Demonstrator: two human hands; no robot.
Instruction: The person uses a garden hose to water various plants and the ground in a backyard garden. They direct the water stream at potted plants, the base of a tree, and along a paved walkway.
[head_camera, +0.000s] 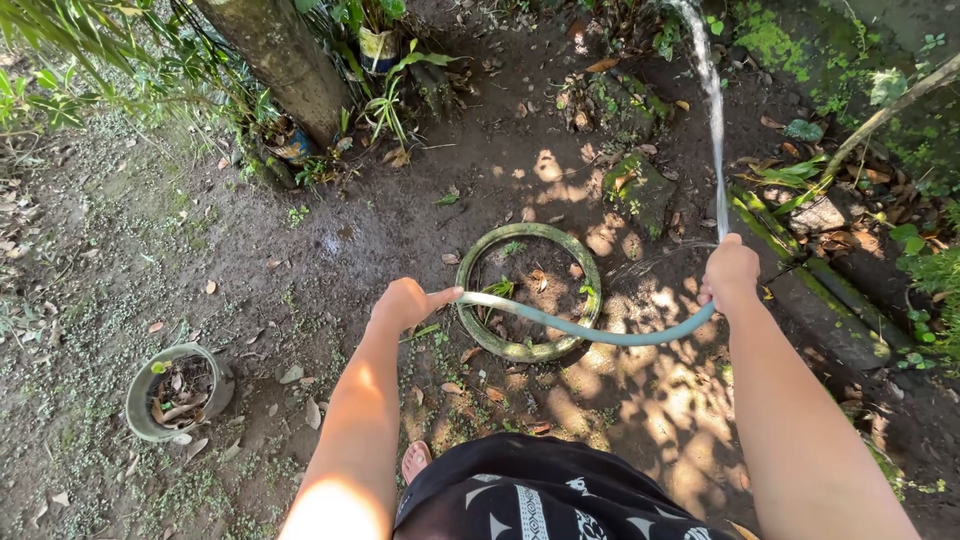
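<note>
Hose (590, 330), pale green, sags in a shallow arc across the middle of the frame, gripped at both ends. The right hand (730, 272), centre right, is closed around its outlet, and a water jet (712, 100) shoots toward the top edge. The left hand (408, 303), well apart at centre, is closed on the hose's other visible end. Under the arc lies a mossy ring planter (495, 340) on bare damp soil (300, 250), open toward the left. A grey pot (140, 400) of dry leaves sits lower left. A tree trunk (285, 60) blocks the upper left; mossy stones (640, 185) and a concrete edging (830, 310) crowd the right.
</note>
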